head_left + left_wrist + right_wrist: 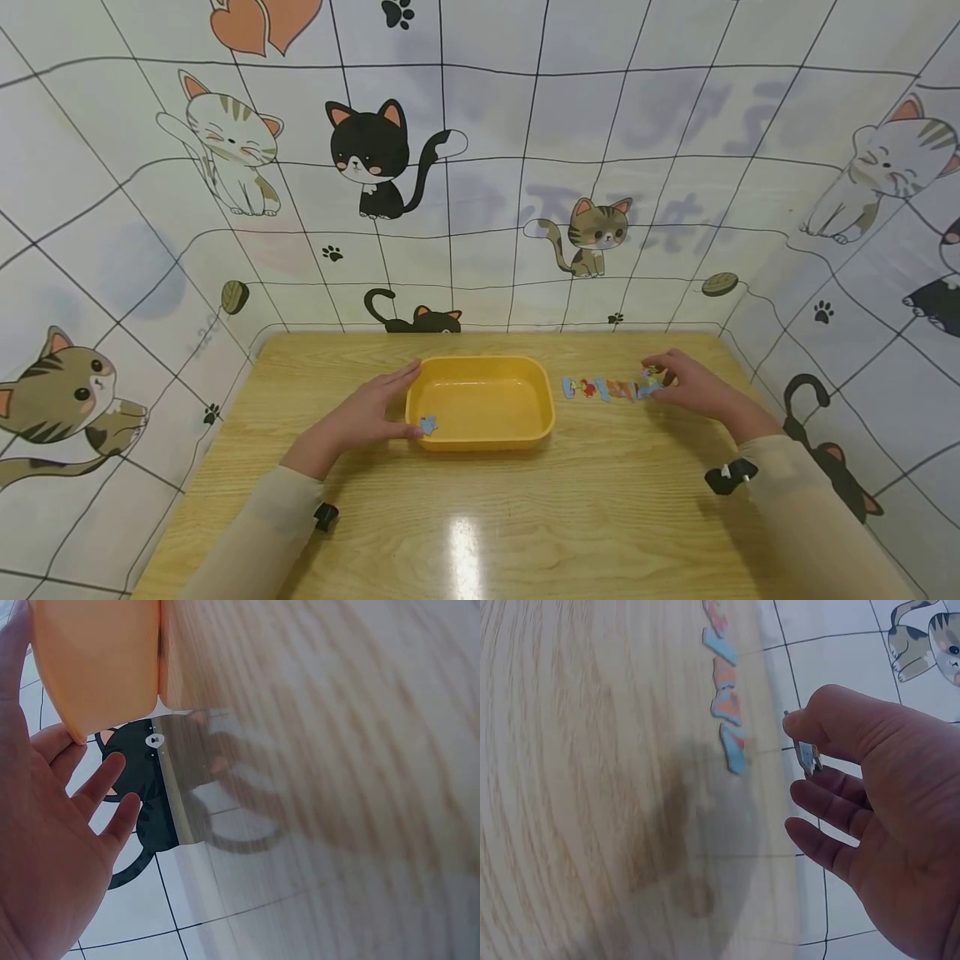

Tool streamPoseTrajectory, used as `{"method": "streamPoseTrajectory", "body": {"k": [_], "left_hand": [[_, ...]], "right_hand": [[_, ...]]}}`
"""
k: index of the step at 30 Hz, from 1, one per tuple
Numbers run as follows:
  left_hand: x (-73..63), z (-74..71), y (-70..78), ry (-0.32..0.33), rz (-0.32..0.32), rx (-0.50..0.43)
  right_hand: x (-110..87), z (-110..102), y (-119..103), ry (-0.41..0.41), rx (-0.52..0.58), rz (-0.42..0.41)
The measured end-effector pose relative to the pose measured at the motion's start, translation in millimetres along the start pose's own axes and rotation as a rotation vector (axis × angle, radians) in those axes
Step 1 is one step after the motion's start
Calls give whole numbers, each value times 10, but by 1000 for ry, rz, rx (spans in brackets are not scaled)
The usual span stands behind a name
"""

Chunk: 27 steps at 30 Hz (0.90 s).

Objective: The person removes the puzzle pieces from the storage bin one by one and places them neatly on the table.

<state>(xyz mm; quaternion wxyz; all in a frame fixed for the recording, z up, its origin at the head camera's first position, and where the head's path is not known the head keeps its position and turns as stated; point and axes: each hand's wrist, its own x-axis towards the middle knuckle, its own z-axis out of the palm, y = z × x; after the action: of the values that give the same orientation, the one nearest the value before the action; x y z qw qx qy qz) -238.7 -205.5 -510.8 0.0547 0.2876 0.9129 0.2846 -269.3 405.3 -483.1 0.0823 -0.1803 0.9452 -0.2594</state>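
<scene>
My left hand [373, 408] grips the left end of a yellow plastic tray [480, 445], thumb at the near corner and fingers along the far one. In the left wrist view the fingertips meet the tray's wall [97, 667], with two other fingers off it. One small blue puzzle piece [428, 425] lies inside by the thumb. To the right, my right hand [693, 385] pinches a small puzzle piece [808, 756] between thumb and index finger, above the table in the right wrist view. Beneath it runs a row of colourful puzzle pieces [603, 389].
The wooden table [480, 492] ends at a cloth backdrop [495, 283] with cartoon cats and grid lines, which also encloses both sides. Dark wrist devices sit on the left sleeve [258, 525] and right sleeve [810, 508].
</scene>
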Motion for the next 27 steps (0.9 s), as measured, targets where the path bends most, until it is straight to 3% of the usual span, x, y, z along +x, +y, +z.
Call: {"method": "streamPoseTrajectory", "body": {"k": [14, 27], "left_hand": [[-1, 6, -20, 8, 13, -1], [5, 12, -26, 10, 17, 1]], "right_hand": [[-30, 67, 257, 1, 34, 22], [-13, 102, 287, 3, 42, 40]]}}
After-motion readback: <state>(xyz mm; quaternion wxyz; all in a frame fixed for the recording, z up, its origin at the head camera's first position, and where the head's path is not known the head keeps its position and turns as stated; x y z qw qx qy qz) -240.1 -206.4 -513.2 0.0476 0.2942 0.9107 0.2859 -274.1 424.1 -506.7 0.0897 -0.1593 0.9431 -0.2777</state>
